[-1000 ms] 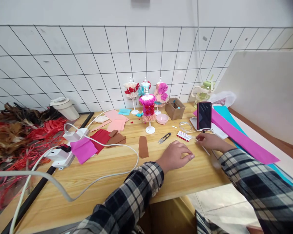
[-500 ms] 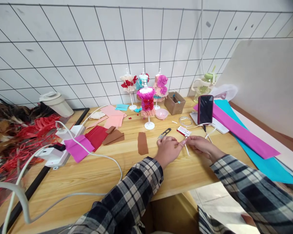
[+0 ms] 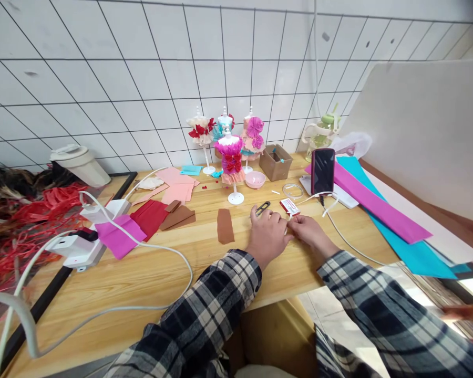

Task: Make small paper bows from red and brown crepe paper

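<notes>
White square tiles back a wooden table (image 3: pixel 161 262) strewn with crepe paper. Near its front edge the left hand (image 3: pixel 266 233) and the right hand (image 3: pixel 310 234) meet fingertip to fingertip. Both are closed in a pinch on a thin white strip (image 3: pixel 286 229), of which only a sliver shows between them (the fingers hide the rest). It is held low over the wood, just in front of the snips (image 3: pixel 262 208) and the small red-and-white packet (image 3: pixel 290 206).

The visible bit seems to run steeply, one end toward the wall and the other toward the person. So little shows that I cannot tell its long axis for certain.

Four small mannequins (image 3: pixel 230 160) stand at the back, already dressed in paper frocks, so those look finished. The piece in hand looks to be at an early stage, with nothing seen fastened to it. A brown paper strip (image 3: pixel 225 226) lies flat and untouched just left of the left hand, its long axis running from the table's front edge toward the wall, and red and magenta pieces lie farther left. A phone (image 3: pixel 322 171) stands propped to the right, its cable trailing past the right hand.
</notes>
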`<state>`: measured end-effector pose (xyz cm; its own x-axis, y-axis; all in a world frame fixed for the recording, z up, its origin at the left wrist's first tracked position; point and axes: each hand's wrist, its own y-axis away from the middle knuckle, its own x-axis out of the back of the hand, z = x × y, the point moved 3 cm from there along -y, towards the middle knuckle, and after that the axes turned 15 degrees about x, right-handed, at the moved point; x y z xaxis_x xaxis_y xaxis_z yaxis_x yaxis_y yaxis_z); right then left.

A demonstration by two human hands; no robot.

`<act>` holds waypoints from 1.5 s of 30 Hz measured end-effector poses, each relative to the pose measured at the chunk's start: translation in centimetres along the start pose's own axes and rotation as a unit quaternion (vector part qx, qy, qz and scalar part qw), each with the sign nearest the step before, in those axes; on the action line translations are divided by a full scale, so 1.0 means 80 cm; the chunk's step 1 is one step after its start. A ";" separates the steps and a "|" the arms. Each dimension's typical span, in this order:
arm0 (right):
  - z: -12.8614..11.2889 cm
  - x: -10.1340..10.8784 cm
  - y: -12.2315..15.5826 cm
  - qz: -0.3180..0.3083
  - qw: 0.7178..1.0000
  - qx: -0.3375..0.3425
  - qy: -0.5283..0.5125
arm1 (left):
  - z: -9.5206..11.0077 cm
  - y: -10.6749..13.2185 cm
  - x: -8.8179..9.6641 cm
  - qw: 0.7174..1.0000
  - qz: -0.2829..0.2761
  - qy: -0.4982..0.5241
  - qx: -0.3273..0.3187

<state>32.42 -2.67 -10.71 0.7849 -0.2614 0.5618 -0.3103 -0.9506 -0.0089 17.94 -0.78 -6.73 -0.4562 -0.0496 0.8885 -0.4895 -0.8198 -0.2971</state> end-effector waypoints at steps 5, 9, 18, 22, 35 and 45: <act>-0.002 0.002 0.002 -0.021 0.999 -0.029 -0.025 | 0.001 -0.002 0.002 0.999 -0.007 -0.050 -0.020; -0.002 0.024 0.009 -0.010 0.998 0.011 0.057 | -0.008 -0.005 0.005 0.998 0.002 -0.058 -0.027; -0.041 0.034 0.008 -0.016 0.855 0.393 0.337 | -0.017 -0.005 0.006 0.999 0.020 -0.039 -0.013; -0.043 0.030 -0.004 -0.055 0.842 0.409 0.348 | -0.019 -0.007 -0.001 1.000 0.009 -0.027 0.009; -0.036 0.023 -0.023 -0.085 0.822 0.449 0.341 | -0.024 -0.011 -0.004 0.999 -0.006 -0.030 0.016; -0.021 0.021 -0.024 -0.027 0.821 0.453 0.347 | -0.006 -0.016 -0.006 0.995 0.073 -0.075 0.003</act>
<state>33.44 -1.03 -8.38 0.1930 -0.3551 0.9147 0.4874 -0.7744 -0.4035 18.40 0.54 -6.96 -0.4060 -0.2518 0.8785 -0.4211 -0.8016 -0.4244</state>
